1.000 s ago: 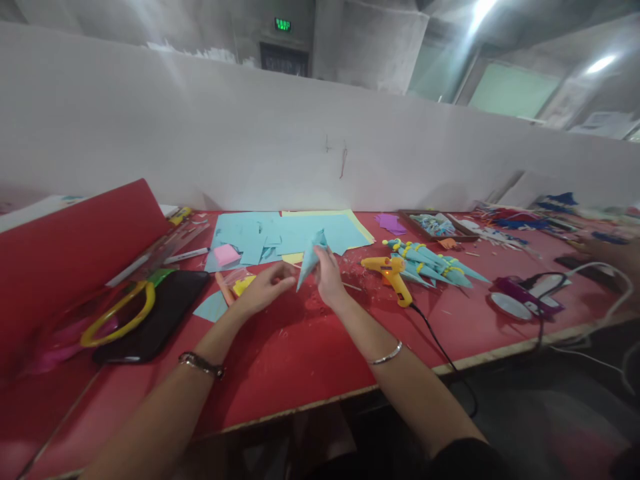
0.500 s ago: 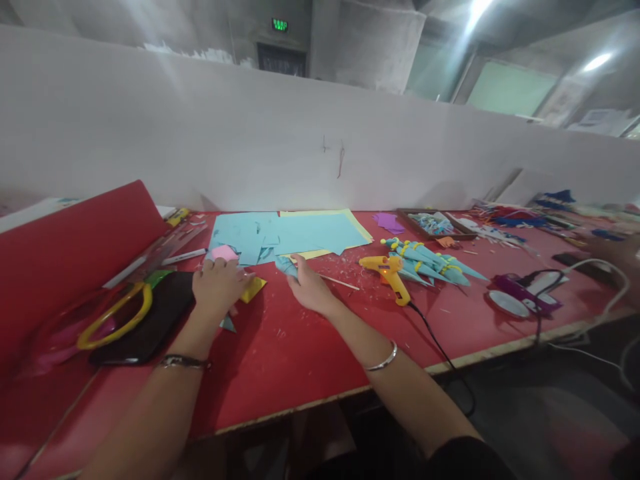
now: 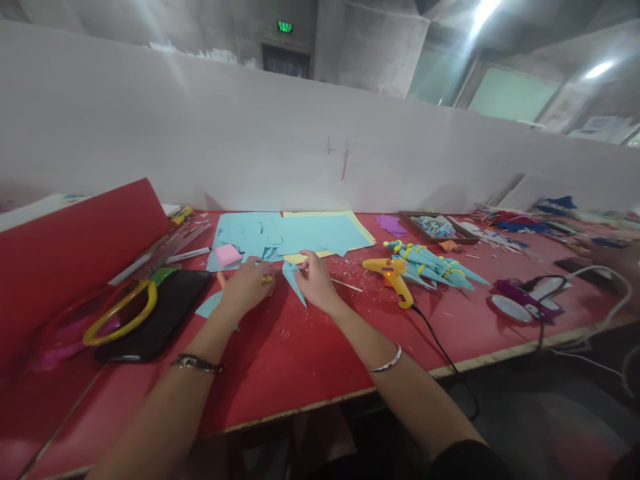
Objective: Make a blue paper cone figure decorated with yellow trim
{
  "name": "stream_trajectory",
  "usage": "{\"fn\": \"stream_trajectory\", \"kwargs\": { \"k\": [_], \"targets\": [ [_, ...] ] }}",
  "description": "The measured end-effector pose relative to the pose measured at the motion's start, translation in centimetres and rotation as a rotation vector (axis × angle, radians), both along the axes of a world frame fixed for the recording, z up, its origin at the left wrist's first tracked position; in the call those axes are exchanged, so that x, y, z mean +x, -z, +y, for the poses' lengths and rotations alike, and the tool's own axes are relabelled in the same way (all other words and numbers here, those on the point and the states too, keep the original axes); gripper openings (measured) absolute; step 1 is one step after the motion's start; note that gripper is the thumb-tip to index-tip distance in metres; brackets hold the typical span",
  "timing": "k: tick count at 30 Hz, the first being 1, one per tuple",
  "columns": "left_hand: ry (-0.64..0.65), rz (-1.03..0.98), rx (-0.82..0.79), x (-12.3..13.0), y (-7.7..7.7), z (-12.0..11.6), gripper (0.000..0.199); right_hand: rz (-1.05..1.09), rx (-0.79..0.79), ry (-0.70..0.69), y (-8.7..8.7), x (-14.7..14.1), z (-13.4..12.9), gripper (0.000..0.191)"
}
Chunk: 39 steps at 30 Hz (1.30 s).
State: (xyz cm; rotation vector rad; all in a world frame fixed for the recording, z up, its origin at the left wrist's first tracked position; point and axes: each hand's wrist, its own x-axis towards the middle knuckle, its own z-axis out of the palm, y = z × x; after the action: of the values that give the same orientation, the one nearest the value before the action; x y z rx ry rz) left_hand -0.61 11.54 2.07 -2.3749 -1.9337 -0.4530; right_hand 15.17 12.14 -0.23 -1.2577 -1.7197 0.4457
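In my right hand (image 3: 317,283) is a light-blue paper cone (image 3: 294,281), its narrow tip slanting down toward the table. My left hand (image 3: 247,287) is closed, with a small piece of yellow paper (image 3: 267,279) showing at its fingertips; the rest of that piece is hidden by the hand. Just beyond the left hand lies a pink block of paper (image 3: 228,254). A blue paper cutout (image 3: 209,305) sits partly under the left wrist. To the right of my right hand a yellow glue gun (image 3: 393,273) lies with its orange light on.
Blue sheets (image 3: 320,233) lie at the back against the white partition. Several finished blue cones with yellow bands (image 3: 430,263) are stacked at right, near a tray of scraps (image 3: 435,227). Yellow-handled scissors (image 3: 120,313) and a black phone (image 3: 173,320) are at left. The gun's cord crosses the front edge.
The left hand has moved right from beside the pink block, and the yellow paper is now at its fingers. The blue cone has turned so its tip points down.
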Motion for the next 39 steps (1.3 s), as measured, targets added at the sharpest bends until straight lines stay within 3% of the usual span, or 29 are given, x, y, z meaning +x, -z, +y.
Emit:
{"fn": "stream_trajectory", "kwargs": {
  "k": [2, 5, 7, 14, 18, 24, 36, 39],
  "targets": [
    [0.001, -0.003, 0.041, 0.4, 0.0, -0.1, 0.042, 0.043, 0.040, 0.031, -0.5, 0.1, 0.0, 0.033],
    [-0.157, 0.027, 0.059, 0.8, 0.0, -0.6, 0.062, 0.080, 0.081, -0.004, -1.2, 0.3, -0.2, 0.023],
    [-0.175, 0.085, 0.043, 0.9, 0.1, -0.8, 0.067, 0.091, 0.086, -0.054, -1.4, 0.4, -0.4, 0.021],
    [-0.160, 0.112, 0.030, 0.5, 0.0, -0.7, 0.056, 0.106, 0.066, -0.100, -1.5, 0.3, -0.6, 0.014],
    [-0.163, 0.060, 0.152, 0.1, -0.4, -0.4, 0.049, 0.091, 0.086, -0.075, -1.6, 0.4, -0.6, 0.010],
    [-0.031, -0.122, 0.374, 0.4, -0.6, 0.0, 0.052, 0.107, 0.102, -0.049, -2.0, 0.4, -0.9, 0.009],
    [0.150, -0.296, 0.426, 0.5, -0.1, 0.5, 0.043, 0.131, 0.164, -0.099, -2.4, 0.3, -1.2, 0.023],
    [0.145, -0.336, 0.405, 0.5, 0.1, 0.5, 0.042, 0.115, 0.177, -0.182, -2.8, 0.1, -1.7, 0.022]
  ]
}}
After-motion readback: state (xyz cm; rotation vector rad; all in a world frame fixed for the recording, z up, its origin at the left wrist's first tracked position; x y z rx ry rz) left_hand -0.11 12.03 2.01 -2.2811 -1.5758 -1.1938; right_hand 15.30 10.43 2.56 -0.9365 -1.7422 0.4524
